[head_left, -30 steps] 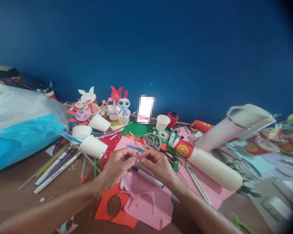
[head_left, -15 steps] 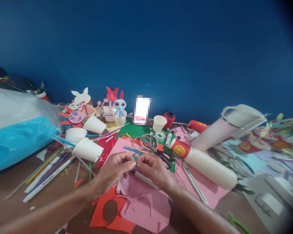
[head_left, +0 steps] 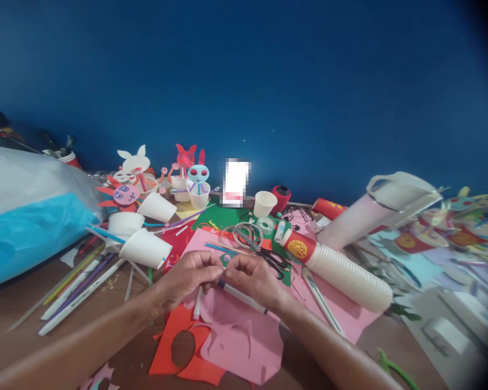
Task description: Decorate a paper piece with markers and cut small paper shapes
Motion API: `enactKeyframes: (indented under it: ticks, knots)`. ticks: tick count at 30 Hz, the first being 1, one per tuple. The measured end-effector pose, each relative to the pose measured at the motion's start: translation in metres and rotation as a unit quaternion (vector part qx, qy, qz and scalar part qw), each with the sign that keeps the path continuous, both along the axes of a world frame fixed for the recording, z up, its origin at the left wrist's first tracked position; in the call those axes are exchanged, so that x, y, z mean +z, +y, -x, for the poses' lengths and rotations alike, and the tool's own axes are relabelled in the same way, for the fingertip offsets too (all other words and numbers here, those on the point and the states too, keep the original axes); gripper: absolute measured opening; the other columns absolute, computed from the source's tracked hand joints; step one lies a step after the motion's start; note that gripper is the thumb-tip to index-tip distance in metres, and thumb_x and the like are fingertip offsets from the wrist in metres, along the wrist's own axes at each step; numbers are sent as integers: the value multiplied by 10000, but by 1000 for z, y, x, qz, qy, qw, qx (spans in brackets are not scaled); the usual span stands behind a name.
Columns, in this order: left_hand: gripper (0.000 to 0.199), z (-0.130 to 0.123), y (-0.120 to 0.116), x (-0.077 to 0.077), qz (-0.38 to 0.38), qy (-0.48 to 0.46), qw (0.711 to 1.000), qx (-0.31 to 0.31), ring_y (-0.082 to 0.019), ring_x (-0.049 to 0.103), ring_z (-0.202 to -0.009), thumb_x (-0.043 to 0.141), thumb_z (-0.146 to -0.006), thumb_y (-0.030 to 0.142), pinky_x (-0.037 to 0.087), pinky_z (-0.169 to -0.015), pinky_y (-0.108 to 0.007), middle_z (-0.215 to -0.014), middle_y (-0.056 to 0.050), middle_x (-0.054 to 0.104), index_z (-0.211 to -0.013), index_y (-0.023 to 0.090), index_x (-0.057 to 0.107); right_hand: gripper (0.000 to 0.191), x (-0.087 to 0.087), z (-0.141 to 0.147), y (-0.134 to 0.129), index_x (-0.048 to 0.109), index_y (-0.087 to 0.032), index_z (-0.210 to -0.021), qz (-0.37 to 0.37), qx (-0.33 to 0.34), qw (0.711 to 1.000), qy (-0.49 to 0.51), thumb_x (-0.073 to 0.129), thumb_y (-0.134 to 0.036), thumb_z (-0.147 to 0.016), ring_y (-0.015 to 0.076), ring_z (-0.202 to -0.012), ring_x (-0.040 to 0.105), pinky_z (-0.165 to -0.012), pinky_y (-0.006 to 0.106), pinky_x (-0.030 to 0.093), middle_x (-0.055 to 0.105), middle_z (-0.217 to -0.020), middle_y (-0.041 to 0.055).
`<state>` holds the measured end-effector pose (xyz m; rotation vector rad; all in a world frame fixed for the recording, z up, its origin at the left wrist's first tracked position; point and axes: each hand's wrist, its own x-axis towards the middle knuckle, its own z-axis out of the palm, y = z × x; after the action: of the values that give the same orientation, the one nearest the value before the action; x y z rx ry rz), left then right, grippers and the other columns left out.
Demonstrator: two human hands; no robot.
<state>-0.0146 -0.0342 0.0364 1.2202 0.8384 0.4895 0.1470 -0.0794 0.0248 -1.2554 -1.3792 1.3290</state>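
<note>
My left hand [head_left: 189, 276] and my right hand [head_left: 252, 280] meet over the pink paper sheet [head_left: 239, 346], fingertips pinching a small paper piece [head_left: 226, 260]. Its shape is mostly hidden by my fingers. Just below my right hand lies a white marker pen [head_left: 243, 297], and a short white straw [head_left: 197, 303] stands below my left hand. Black-handled scissors [head_left: 266, 257] rest beyond my right hand, with a red paper sheet [head_left: 174, 346] under my left forearm.
A long stack of white paper cups [head_left: 350, 276] lies to the right, near a tape roll [head_left: 265, 225]. Paper-cup figures [head_left: 198, 184] and loose cups [head_left: 145, 248] stand at the back left. Straws [head_left: 81, 287] lie on the wooden table [head_left: 16, 309], beside a plastic bag [head_left: 28, 227].
The whole view has shifted slightly. My hands stay together at the small paper piece, with little visible movement.
</note>
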Motion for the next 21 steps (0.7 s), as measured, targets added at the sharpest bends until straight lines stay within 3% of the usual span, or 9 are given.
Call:
enactKeyframes:
  ticks: [5,6,8,10,13,21]
  knots:
    - [110,9,12,12,-140,58,987,56,-77,448,-511,522,-718,244,360,-511,-199,-553,31,510,-664,151,547,177,17,-35,9,611,-176,-730,-62,18,978,-199,484,-287,-785,90,-552,485,-522,192,342,567,-624,-23]
    - [115,11,16,15,-164,77,981,69,-76,437,-499,525,-715,250,352,-499,-196,-531,37,497,-659,154,551,180,21,-45,11,623,-193,-748,-72,18,957,-279,473,-283,-791,100,-579,507,-535,199,340,593,-656,-18]
    - [118,15,22,18,-194,112,971,83,-72,431,-487,536,-703,265,340,-473,-189,-541,35,511,-671,154,563,154,27,-64,13,639,-232,-774,-75,-21,889,-451,496,-287,-768,138,-649,546,-560,222,329,630,-703,-9]
    - [141,18,26,21,-213,141,963,85,-76,443,-491,536,-700,286,344,-464,-188,-566,24,537,-679,152,572,164,29,-79,14,636,-241,-840,-55,-40,825,-561,531,-300,-728,179,-689,568,-550,237,315,647,-738,16]
    - [182,21,30,19,-239,175,952,80,-86,465,-504,507,-717,317,350,-456,-189,-600,10,565,-704,151,581,275,27,-89,14,601,-230,-961,-32,-17,787,-615,540,-308,-705,198,-685,580,-530,239,302,648,-727,34]
    - [248,24,39,-1,-371,254,892,52,-101,477,-492,431,-754,329,365,-476,-202,-564,18,569,-740,160,613,253,21,-85,12,583,-224,-924,-32,48,762,-646,521,-266,-683,204,-688,584,-524,241,259,656,-778,35]
